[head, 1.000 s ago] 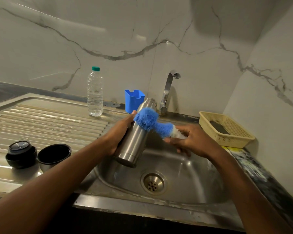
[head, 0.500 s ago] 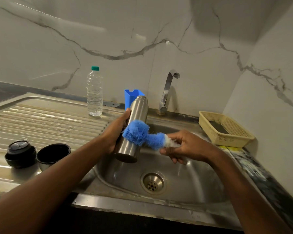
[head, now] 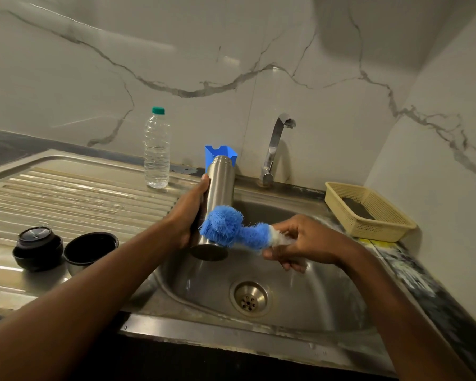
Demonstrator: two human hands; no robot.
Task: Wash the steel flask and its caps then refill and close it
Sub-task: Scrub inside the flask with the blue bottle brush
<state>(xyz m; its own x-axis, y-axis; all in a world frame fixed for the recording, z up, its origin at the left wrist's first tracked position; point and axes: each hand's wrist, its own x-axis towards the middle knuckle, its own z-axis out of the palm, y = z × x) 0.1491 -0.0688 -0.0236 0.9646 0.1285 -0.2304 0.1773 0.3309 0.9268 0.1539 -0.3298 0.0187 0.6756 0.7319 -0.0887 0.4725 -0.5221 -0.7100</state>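
Note:
My left hand (head: 186, 215) grips the steel flask (head: 219, 188) around its body and holds it nearly upright over the sink basin (head: 300, 287). My right hand (head: 300, 244) grips the handle of a blue bottle brush (head: 226, 225), whose bristle head presses against the flask's lower side. Two black caps lie on the drainboard at the left: the inner stopper (head: 37, 247) and the cup lid (head: 90, 247), which lies open side up.
A clear water bottle (head: 156, 149) with a green cap stands at the back of the drainboard (head: 66, 193). A blue holder (head: 221, 152) sits behind the flask, beside the tap (head: 275, 149). A beige basket (head: 368, 213) holding a dark sponge sits at the right.
The brush has slid down the flask from near its top to its lower end. The flask has tipped from slanted to nearly upright.

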